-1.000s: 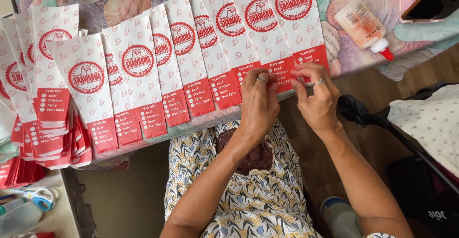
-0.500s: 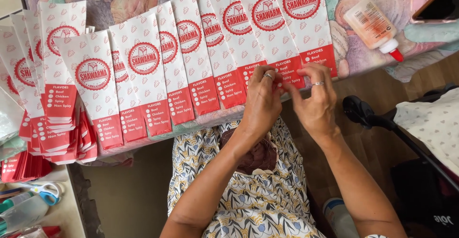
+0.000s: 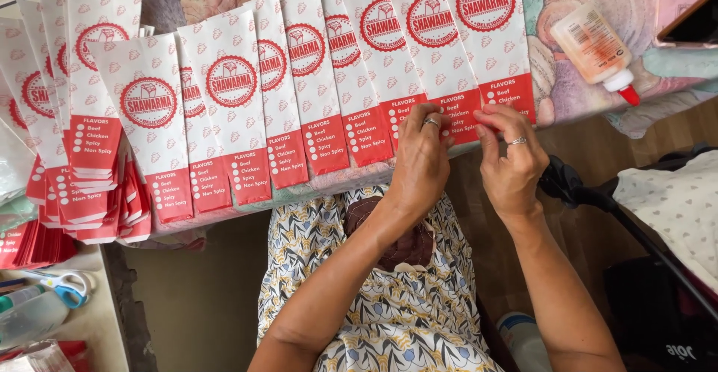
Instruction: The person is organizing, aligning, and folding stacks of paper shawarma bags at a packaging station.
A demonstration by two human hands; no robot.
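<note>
A row of overlapping white and red paper food bags [image 3: 314, 95] lies fanned across a table covered with a patterned cloth [image 3: 576, 88]. My left hand [image 3: 420, 164] and my right hand [image 3: 510, 157] both pinch the red bottom edge of the rightmost bag [image 3: 486, 35]. Each hand wears a ring. My fingers are curled on the bag's lower flap, thumbs underneath.
A glue bottle with a red tip [image 3: 598, 49] lies on the cloth right of the bags. More bags are stacked at the left [image 3: 75, 185]. Scissors [image 3: 56, 286] and a clear bottle [image 3: 30, 316] sit lower left. A black stand [image 3: 598, 200] and white cloth [image 3: 677, 204] are at right.
The view has shifted slightly, so the bags sit a little lower and more to the right. Both hands stay on the rightmost bag's red edge, fingers working it.
</note>
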